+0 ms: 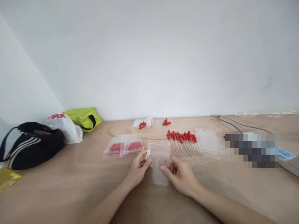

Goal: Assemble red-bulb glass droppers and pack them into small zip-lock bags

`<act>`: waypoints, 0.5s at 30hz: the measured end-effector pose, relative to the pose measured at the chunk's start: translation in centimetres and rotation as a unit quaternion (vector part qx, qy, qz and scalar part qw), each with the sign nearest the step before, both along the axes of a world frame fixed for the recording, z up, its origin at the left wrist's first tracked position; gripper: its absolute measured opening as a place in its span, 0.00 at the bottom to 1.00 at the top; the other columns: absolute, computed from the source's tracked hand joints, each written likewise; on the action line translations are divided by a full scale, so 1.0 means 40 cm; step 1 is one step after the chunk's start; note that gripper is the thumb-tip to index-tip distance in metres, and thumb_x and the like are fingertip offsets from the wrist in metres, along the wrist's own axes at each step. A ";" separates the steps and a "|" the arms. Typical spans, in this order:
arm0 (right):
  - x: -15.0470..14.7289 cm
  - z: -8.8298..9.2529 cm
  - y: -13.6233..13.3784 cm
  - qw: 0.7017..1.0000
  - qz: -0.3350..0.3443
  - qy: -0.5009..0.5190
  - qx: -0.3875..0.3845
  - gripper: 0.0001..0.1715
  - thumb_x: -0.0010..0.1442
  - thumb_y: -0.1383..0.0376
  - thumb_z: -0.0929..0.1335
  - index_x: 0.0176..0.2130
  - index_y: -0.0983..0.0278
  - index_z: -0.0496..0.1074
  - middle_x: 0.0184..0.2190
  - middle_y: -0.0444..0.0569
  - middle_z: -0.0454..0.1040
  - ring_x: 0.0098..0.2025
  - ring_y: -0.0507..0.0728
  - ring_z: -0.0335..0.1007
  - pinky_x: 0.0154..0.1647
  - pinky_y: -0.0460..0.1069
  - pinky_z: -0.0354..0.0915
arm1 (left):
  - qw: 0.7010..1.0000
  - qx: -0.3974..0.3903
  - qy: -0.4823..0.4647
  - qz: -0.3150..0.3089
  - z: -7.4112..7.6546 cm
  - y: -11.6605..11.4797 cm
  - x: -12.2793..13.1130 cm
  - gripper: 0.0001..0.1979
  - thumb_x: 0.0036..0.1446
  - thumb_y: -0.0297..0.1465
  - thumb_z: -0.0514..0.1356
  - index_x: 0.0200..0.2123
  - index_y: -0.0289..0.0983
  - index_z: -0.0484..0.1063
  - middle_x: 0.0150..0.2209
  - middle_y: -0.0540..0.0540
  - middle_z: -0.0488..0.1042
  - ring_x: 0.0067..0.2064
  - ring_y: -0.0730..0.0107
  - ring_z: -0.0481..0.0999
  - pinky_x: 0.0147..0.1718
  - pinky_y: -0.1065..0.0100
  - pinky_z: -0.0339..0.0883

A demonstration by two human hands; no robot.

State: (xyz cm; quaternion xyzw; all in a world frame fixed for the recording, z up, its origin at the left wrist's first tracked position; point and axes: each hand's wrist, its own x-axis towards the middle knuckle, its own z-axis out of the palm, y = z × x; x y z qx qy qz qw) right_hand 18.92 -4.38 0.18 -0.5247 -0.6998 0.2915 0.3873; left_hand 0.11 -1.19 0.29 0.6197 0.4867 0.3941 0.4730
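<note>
The person sits at a wooden table (70, 193) with both forearms stretched out over it. Between the hands lies a clear bag (159, 152), flat on the wood, its far end pointing towards the wall. The left hand (137, 166) pinches the bag's left edge between thumb and fingertips, and a corner of the plastic lifts a little there. The right hand (179, 174) is loosely curled with its forefinger reaching onto the bag's right side; I cannot tell from here whether it really grips the plastic or only touches it.

Just left of the bag, beyond the left hand, lie filled bags (123, 146) with red-capped droppers inside. To the right of it, loose droppers (184, 141) lie in a row, red ends towards the wall, and just beside them sits a stack of empty bags (209, 141). Near the wall lie two small clusters of red caps (142, 125).

At the far left stand a black striped bag (30, 144), a white plastic sack (64, 126) and a green pouch (84, 117). At the right edge lies a power strip (287, 157), with grey cables (233, 123) running back towards the wall.
</note>
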 end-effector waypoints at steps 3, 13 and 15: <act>0.046 0.013 -0.001 0.993 -0.034 -0.102 0.045 0.23 0.55 0.50 0.61 0.19 0.63 0.63 0.15 0.42 0.65 0.18 0.49 0.61 0.21 0.44 0.51 | 0.985 0.015 0.159 -0.066 0.039 0.016 -0.023 0.18 0.52 0.37 0.56 0.45 0.36 0.68 0.31 0.46 0.74 0.33 0.64 0.73 0.34 0.62 0.67; 0.172 0.014 0.168 0.914 -0.216 -0.343 -0.027 0.15 0.57 0.61 0.59 0.35 0.62 0.72 0.39 0.52 0.71 0.36 0.58 0.69 0.29 0.48 0.58 | 0.849 0.212 0.437 -0.207 0.014 -0.078 0.016 0.27 0.57 0.44 0.50 0.58 0.43 0.54 0.61 0.42 0.52 0.61 0.54 0.50 0.56 0.47 0.46; 0.165 0.015 0.178 0.907 -0.204 -0.365 -0.056 0.15 0.57 0.63 0.58 0.36 0.63 0.71 0.40 0.54 0.71 0.39 0.60 0.69 0.32 0.50 0.60 | 0.846 0.201 0.435 -0.236 0.015 -0.081 0.020 0.27 0.58 0.44 0.49 0.59 0.44 0.52 0.62 0.43 0.49 0.62 0.55 0.48 0.57 0.47 0.43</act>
